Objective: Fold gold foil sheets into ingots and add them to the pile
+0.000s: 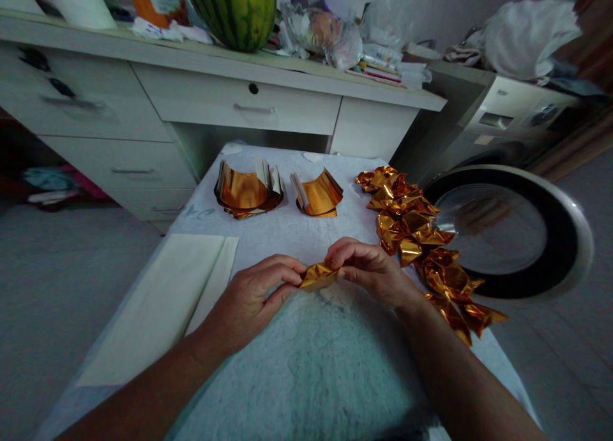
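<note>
Nearest the head camera, two bare forearms (pixel 467 371) come in over the cloth-covered desk (pixel 306 377), one from each lower corner, with a broad stretch of pale cloth between them. They lead to the left hand (pixel 256 294) and the right hand (pixel 373 272), and between the two sits a small folded piece of gold foil (pixel 318 277), near the middle of the desk. Each hand has its grip closed on one end of the piece, thumb and fingers pinching.

Left of the left hand, long pale sheets (pixel 153 307) lie flat along the desk's left edge. Beyond the hands, a strip of cloth shows before two curled stacks of gold foil: a larger stack (pixel 245 192) and, apart from it on the right, a smaller stack (pixel 322 195). Crumpled-looking gold shapes (pixel 405 217) crowd the right edge, leaving little room beside the right hand. Just past that edge hangs the open round washer door (pixel 569 237). Behind the far edge stands a white drawer cabinet (pixel 297 106) with a watermelon (pixel 234 13) on top.
</note>
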The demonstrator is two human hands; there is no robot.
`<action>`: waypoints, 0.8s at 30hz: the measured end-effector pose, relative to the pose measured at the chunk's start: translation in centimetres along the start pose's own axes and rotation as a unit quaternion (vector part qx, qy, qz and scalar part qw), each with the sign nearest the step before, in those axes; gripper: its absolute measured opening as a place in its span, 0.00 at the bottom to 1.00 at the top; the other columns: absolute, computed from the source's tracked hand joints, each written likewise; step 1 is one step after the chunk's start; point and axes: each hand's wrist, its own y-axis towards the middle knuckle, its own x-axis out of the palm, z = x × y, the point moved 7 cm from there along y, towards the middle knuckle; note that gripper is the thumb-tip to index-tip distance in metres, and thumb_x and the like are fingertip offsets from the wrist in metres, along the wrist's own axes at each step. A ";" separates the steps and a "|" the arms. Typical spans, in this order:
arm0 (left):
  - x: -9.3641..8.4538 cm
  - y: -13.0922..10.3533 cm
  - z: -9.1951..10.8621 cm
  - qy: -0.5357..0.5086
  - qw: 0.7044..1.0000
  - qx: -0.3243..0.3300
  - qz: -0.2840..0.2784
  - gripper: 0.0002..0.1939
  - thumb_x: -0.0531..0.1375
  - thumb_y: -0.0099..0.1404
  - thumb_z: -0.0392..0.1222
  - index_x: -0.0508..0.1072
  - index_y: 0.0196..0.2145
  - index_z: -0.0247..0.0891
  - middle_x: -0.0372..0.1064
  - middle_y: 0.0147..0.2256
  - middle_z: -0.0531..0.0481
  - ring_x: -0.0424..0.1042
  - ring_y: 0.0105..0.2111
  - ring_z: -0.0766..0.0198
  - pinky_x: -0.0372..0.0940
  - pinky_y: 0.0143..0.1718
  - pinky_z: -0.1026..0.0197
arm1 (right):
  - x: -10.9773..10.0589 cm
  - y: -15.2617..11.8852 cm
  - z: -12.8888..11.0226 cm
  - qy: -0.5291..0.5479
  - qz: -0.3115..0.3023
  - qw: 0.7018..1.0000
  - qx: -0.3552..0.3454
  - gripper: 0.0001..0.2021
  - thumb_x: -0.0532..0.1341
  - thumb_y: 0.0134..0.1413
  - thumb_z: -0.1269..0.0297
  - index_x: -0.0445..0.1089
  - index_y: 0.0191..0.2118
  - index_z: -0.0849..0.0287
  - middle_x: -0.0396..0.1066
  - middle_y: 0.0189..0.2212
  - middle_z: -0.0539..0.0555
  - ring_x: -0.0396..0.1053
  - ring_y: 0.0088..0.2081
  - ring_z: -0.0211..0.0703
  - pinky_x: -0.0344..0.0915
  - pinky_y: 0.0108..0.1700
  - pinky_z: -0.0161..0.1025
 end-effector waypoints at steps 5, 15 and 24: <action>0.0 -0.1 0.3 -0.013 1.000 0.005 0.007 0.09 0.58 0.64 0.26 0.72 0.36 0.39 0.75 0.40 0.51 0.76 0.41 0.68 0.70 0.43 0.68 | 0.0 0.0 0.0 0.006 0.007 1.000 -0.009 0.03 0.65 0.58 0.69 0.75 0.38 0.56 0.68 0.40 0.51 0.68 0.43 0.35 0.65 0.49 0.35; -0.1 -0.1 0.6 -0.005 1.000 0.017 0.019 0.09 0.59 0.65 0.27 0.72 0.38 0.40 0.74 0.40 0.51 0.76 0.40 0.68 0.71 0.43 0.67 | -0.3 0.0 -0.1 -0.001 0.031 0.999 -0.006 0.01 0.66 0.58 0.67 0.75 0.37 0.57 0.68 0.40 0.52 0.68 0.42 0.36 0.66 0.47 0.36; 0.1 0.0 0.3 -0.015 1.000 0.001 0.014 0.09 0.58 0.65 0.27 0.72 0.38 0.40 0.75 0.40 0.50 0.76 0.40 0.66 0.71 0.43 0.65 | -0.4 0.0 -0.3 0.026 0.024 0.999 -0.001 0.02 0.67 0.57 0.66 0.75 0.35 0.56 0.67 0.41 0.52 0.68 0.42 0.37 0.66 0.48 0.37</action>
